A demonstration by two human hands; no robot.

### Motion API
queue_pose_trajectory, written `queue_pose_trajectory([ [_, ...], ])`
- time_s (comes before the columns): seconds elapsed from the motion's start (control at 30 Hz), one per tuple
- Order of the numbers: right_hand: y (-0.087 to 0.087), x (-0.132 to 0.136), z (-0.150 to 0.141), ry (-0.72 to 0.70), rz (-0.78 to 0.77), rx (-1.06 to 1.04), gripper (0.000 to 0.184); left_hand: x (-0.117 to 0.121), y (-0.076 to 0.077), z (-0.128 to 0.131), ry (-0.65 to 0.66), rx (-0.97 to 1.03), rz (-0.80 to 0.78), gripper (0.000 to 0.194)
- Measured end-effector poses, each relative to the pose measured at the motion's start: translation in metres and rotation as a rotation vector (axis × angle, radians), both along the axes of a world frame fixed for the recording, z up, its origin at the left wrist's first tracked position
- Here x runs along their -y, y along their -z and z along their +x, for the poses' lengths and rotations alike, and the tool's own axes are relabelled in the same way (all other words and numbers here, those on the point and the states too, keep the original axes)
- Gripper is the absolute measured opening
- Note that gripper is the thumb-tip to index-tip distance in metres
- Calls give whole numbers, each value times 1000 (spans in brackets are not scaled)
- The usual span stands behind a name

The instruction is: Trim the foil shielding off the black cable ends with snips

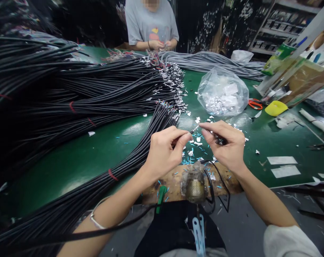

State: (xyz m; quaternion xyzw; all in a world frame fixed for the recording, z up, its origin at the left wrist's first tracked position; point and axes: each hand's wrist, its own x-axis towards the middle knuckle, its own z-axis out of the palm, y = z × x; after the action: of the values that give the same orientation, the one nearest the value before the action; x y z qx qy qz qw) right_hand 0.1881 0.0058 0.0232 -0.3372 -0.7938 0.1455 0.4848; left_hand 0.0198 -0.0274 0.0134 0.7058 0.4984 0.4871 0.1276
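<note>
My left hand (pixel 166 148) is closed, pinching the end of a thin black cable (pixel 190 132) whose tip shows a bit of foil. My right hand (pixel 226 142) is also closed; its thumb and forefinger pinch the foil at the cable's tip (pixel 196 128), and a small dark tool (pixel 221 141) sits in its palm. Both hands hover over the near edge of the green table (pixel 97 157), above scattered foil scraps and blue wire bits (pixel 191 155). A black cable runs from my left hand back under my wrist.
Thick bundles of black cables (pixel 84 92) cover the table's left half. Grey cables (pixel 212 60) lie at the back. A clear bag of foil scraps (pixel 222 92), orange scissors (pixel 255 104) and a yellow dish (pixel 276 107) sit to the right. Another person (pixel 151 25) works across the table.
</note>
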Motion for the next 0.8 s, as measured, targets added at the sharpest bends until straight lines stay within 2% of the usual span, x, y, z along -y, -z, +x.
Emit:
queue_pose_trajectory([
  [0.1, 2, 0, 0, 2, 47, 6, 25, 1, -1, 1, 31, 52, -69, 25],
  [0.2, 1, 0, 1, 32, 31, 56, 21, 2, -2, 1, 48, 141, -167, 26],
  [0.33, -1, 1, 2, 179, 11, 165, 38, 3, -3, 0, 95, 254, -310, 33],
  [0.4, -2, 2, 2, 238, 31, 215, 38, 4, -4, -1, 105, 258, -332, 35],
  [0.47, -3, 3, 1, 223, 32, 217, 32, 4, -5, -2, 76, 225, -278, 32],
  [0.63, -6, 5, -1, 25, -66, 42, 28, 5, -5, 0, -53, 108, -30, 14],
  [0.8, -7, 8, -2, -83, -101, -40, 25, 5, -2, 3, -102, 96, 22, 10],
])
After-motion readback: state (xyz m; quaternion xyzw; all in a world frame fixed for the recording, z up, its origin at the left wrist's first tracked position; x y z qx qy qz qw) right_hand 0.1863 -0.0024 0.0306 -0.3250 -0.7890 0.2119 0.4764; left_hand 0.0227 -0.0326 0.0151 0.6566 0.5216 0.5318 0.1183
